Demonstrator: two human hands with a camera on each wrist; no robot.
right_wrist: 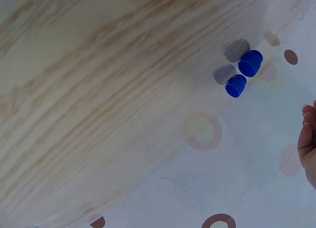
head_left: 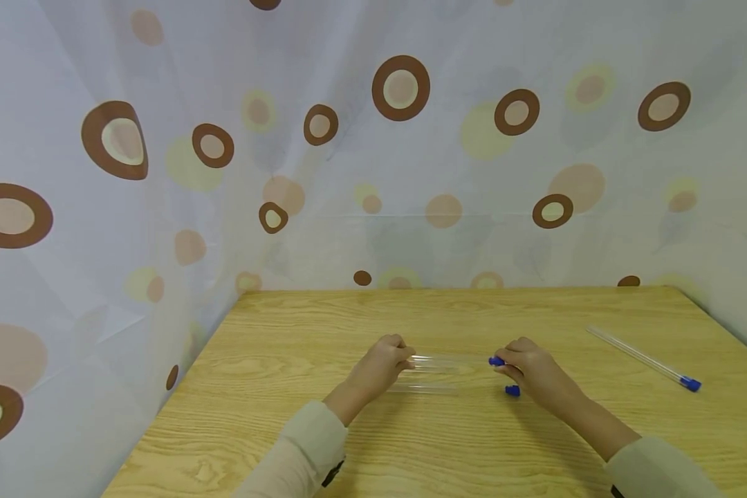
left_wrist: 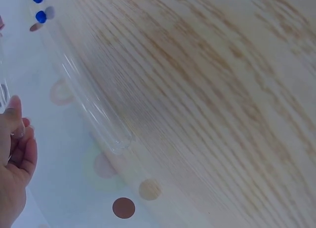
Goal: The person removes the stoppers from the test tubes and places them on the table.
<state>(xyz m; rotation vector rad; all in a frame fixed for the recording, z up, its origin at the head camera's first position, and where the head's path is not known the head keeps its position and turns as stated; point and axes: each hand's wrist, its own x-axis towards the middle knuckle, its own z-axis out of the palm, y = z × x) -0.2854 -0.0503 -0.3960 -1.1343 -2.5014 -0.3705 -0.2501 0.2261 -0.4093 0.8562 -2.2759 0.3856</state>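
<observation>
Clear test tubes lie about my left hand [head_left: 380, 363], which pinches one clear test tube [head_left: 442, 360] near its left end, its other end pointing right. On the table below it lies another clear test tube [left_wrist: 91, 97], its rounded end toward the left wrist camera. My right hand [head_left: 535, 370] pinches a blue cap [head_left: 496, 361] between thumb and fingers, a short gap from the held tube's right end. Two more blue caps [right_wrist: 250, 63] sit side by side on the wood below the right hand. In the right wrist view only some fingers [right_wrist: 307, 139] show, and the pinched cap is out of sight.
Toward the right of the wooden table [head_left: 255, 415] a clear test tube [head_left: 635, 353] lies slantwise with a blue cap [head_left: 690, 383] on its near end. A white curtain [head_left: 348, 180] printed with brown and yellow circles hangs along the back and sides.
</observation>
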